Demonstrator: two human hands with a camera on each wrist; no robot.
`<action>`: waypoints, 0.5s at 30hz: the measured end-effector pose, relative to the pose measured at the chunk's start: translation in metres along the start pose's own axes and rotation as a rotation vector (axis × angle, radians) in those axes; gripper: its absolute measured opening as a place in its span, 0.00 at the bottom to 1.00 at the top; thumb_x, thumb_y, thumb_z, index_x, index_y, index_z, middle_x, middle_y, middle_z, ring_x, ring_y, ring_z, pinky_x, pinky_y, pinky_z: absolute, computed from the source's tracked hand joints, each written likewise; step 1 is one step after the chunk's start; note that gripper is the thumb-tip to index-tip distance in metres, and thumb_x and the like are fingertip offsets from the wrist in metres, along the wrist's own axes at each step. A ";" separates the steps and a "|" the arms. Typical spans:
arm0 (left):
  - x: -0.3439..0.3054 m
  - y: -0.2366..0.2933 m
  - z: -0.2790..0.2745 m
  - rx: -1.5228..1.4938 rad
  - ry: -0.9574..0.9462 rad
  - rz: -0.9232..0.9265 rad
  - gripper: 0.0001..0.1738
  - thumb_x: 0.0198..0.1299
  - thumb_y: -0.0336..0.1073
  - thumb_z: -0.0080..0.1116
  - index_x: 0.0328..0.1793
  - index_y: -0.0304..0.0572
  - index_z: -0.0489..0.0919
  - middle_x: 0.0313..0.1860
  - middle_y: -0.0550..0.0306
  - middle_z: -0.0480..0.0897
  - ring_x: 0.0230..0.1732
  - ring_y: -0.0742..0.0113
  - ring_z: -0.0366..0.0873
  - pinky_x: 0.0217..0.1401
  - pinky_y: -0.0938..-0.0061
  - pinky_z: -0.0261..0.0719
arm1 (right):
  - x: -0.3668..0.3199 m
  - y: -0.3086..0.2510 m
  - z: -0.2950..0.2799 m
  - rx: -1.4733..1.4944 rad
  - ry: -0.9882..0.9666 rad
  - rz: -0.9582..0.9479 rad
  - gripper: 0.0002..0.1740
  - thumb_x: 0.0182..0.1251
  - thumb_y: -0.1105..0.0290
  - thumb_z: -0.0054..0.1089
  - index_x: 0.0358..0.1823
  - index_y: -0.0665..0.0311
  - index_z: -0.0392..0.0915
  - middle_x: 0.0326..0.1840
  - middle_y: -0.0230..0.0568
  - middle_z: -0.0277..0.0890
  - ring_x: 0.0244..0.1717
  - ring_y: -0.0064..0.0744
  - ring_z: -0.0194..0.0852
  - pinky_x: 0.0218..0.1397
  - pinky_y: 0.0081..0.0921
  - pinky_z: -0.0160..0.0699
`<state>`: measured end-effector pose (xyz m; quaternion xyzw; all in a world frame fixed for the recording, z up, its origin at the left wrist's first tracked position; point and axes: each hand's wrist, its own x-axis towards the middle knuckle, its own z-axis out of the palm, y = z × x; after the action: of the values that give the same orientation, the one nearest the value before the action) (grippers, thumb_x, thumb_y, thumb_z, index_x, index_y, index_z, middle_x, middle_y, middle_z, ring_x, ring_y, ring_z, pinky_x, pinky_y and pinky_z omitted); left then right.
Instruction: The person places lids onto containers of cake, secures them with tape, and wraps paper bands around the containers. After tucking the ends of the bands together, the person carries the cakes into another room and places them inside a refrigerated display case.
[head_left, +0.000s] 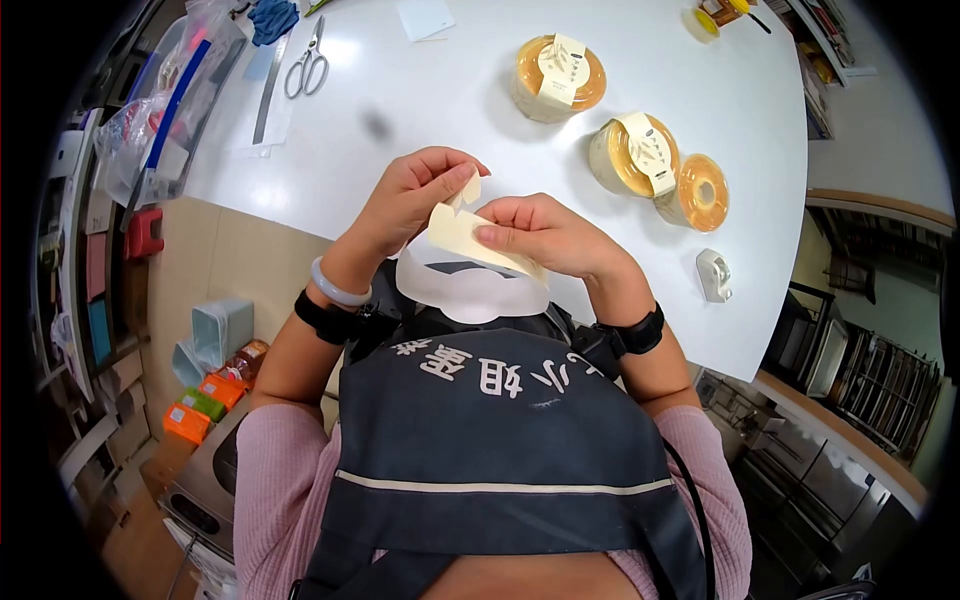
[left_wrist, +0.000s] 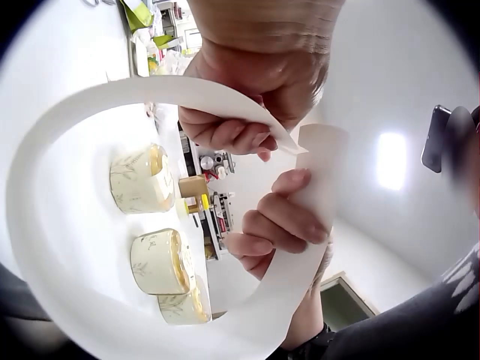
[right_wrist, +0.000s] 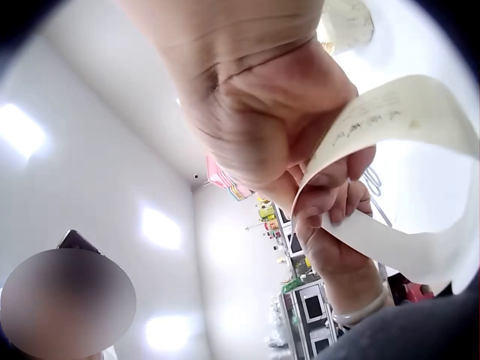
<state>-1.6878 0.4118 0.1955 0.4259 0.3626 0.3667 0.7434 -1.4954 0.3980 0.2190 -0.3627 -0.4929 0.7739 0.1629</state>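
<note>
A cream paper band (head_left: 470, 290), white on its inner side, is bent into a large loop between my hands, close in front of the apron. My left hand (head_left: 415, 195) pinches one end of it between thumb and fingers. The other end is gripped by my right hand (head_left: 550, 232), its thumb lying flat on the paper. Both ends overlap near the fingertips in the head view. In the right wrist view, small dark printing shows on the band (right_wrist: 375, 124). The left wrist view looks through the loop, with the left hand (left_wrist: 255, 97) above the right hand (left_wrist: 281, 217).
Beyond the hands stand a lidded cup (head_left: 540, 100) and another lidded cup (head_left: 615, 165), each with a label strip over its top. A third cup (head_left: 700, 195) shows no strip. A small white dispenser (head_left: 714, 276), scissors (head_left: 308, 70) and a plastic bin (head_left: 215, 75) are also on the table.
</note>
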 end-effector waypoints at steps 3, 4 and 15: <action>-0.002 0.000 0.004 0.011 0.001 -0.028 0.12 0.63 0.38 0.51 0.44 0.38 0.78 0.25 0.67 0.76 0.24 0.86 0.69 0.25 0.91 0.65 | -0.001 -0.001 -0.005 0.003 0.008 0.011 0.15 0.64 0.62 0.54 0.41 0.67 0.77 0.32 0.28 0.76 0.32 0.13 0.70 0.37 0.13 0.68; -0.002 -0.001 0.002 0.010 0.001 -0.029 0.12 0.63 0.38 0.51 0.44 0.38 0.78 0.25 0.67 0.76 0.24 0.86 0.69 0.25 0.91 0.65 | -0.001 0.000 -0.007 0.045 0.015 0.022 0.14 0.64 0.62 0.54 0.41 0.67 0.78 0.32 0.28 0.76 0.32 0.13 0.69 0.37 0.13 0.68; -0.005 0.001 0.008 -0.117 -0.192 -0.066 0.15 0.65 0.34 0.46 0.50 0.29 0.75 0.40 0.55 0.80 0.39 0.76 0.77 0.40 0.86 0.75 | -0.001 0.012 -0.019 0.159 0.014 0.014 0.09 0.58 0.69 0.58 0.33 0.69 0.80 0.27 0.31 0.76 0.27 0.15 0.69 0.32 0.13 0.67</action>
<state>-1.6838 0.4046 0.2007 0.4030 0.2815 0.3202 0.8099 -1.4801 0.4040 0.2044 -0.3575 -0.4263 0.8091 0.1892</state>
